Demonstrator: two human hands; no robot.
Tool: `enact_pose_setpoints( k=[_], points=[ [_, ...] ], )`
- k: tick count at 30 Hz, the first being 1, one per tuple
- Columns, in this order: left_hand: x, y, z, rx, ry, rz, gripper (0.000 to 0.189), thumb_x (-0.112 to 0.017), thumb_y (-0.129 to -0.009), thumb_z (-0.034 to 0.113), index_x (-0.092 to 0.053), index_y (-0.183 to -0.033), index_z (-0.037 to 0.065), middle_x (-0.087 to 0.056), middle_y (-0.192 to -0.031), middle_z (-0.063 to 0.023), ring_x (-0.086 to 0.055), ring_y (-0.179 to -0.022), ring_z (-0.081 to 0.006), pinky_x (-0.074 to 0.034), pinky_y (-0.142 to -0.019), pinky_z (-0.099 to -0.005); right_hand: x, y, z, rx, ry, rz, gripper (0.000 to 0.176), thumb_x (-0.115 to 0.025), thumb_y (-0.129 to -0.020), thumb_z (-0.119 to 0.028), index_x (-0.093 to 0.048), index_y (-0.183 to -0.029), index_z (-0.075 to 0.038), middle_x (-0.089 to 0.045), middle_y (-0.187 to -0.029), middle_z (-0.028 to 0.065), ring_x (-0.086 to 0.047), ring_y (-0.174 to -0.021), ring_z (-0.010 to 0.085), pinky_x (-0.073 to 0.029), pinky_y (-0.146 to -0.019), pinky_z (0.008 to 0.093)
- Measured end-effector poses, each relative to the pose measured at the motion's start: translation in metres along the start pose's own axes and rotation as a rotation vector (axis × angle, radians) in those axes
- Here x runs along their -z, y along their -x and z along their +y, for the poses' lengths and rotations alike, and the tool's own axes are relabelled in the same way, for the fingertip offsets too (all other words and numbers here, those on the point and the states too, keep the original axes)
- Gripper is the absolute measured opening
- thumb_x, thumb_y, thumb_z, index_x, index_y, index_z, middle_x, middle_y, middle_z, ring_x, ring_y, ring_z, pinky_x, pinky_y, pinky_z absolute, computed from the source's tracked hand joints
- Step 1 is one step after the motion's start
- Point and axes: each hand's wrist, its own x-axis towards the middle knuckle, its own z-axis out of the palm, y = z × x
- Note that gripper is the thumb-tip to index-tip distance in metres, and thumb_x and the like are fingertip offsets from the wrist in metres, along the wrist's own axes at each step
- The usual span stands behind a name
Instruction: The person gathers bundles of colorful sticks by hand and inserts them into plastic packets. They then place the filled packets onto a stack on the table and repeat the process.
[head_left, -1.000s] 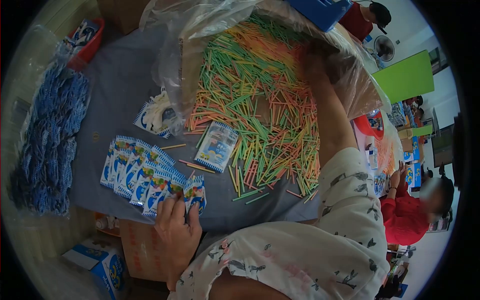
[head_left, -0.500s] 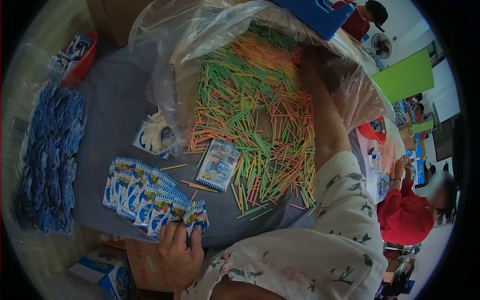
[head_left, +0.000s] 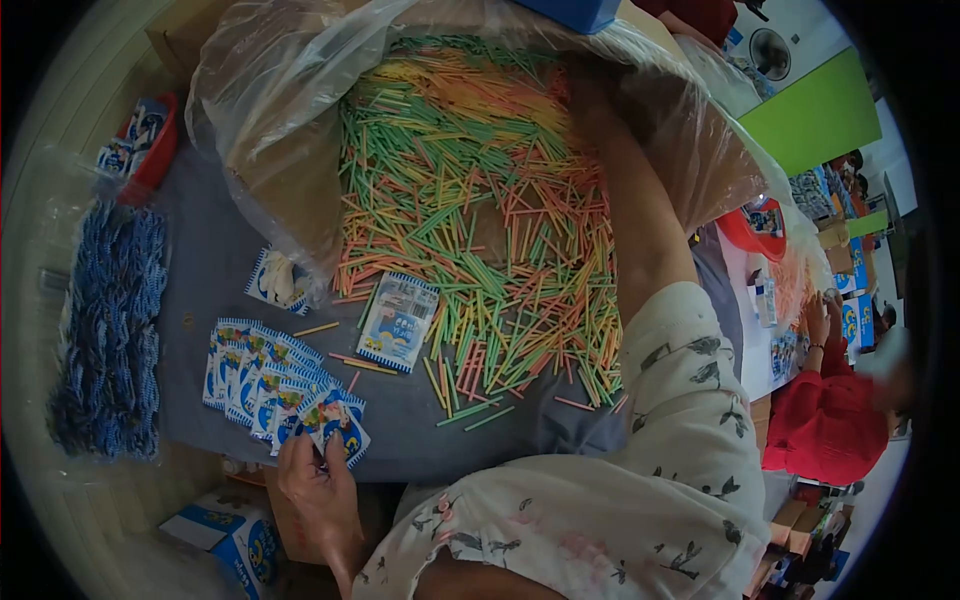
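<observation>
- The fingers of the left hand are pressing together on the near end of a fan of packets. The thumb is lying on the front packet, so the hold is a pinch and not a fist.
- The fan of packets is lying spread on the grey bench near its front edge, with each blue-and-white packet overlapping the one beside it.
- The left wrist is sitting below the bench edge, and the back of the hand is facing the camera.
- The right hand is lying far inside the pile of coloured sticks, under a fold of the plastic bag. I cannot tell if its fingers are apart or together, because the plastic is dimming them.
- The right arm is stretching almost straight away from the body, and the flowered sleeve is ending near the elbow.
- As I judge it, the step in hand is taking sticks with one hand while the other is holding the packets ready.
- The next move is calling for a small pinch of sticks, and for one packet to be parted from the fan without disturbing the rest.
- A single packet is lying at the edge of the pile.
- At the far left a clear bag of blue pieces is resting on the bench, and a person in red is sitting well apart at the right.
</observation>
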Motion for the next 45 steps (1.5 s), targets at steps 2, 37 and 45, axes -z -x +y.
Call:
enact_pose_setpoints(
  k=[2, 37, 45],
  points=[
    [-0.001, -0.002, -0.001, -0.036, -0.096, 0.006, 0.018, -0.067, -0.084, 0.006, -0.058, -0.094, -0.006, -0.05, -0.08, -0.0174, -0.051, -0.075, -0.0345, -0.041, -0.066, -0.044, -0.007, -0.008, 0.004, -0.056, -0.032, -0.147, 0.081, -0.073, -0.08, -0.025, -0.03, -0.147, -0.009, -0.033, -0.149, 0.0189, -0.031, -0.138, 0.0353, -0.029, -0.113, 0.0427],
    [-0.305, -0.369, 0.308, -1.229, 0.344, -0.336, 0.026, -0.061, -0.08, 0.016, -0.065, -0.103, 0.005, -0.067, -0.101, -0.0156, -0.065, -0.09, -0.0323, -0.052, -0.081, -0.0399, -0.003, 0.017, -0.006, -0.368, -1.212, 0.073, 0.073, -0.072, -0.074, -0.006, -0.038, -0.139, -0.002, -0.056, -0.124, 0.0179, -0.055, -0.116, 0.0283, -0.046, -0.098, 0.0368],
    [-0.298, -0.379, 0.306, -1.387, 0.0, -0.122, 0.032, -0.064, -0.084, 0.022, -0.063, -0.112, 0.008, -0.066, -0.108, -0.0168, -0.062, -0.1, -0.0329, -0.05, -0.087, -0.041, -0.032, 0.007, 0.0, -0.349, -1.351, 0.182, 0.058, -0.06, -0.085, 0.001, -0.04, -0.139, -0.005, -0.051, -0.129, 0.0106, -0.051, -0.116, 0.0251, -0.047, -0.096, 0.0341]
  ],
)
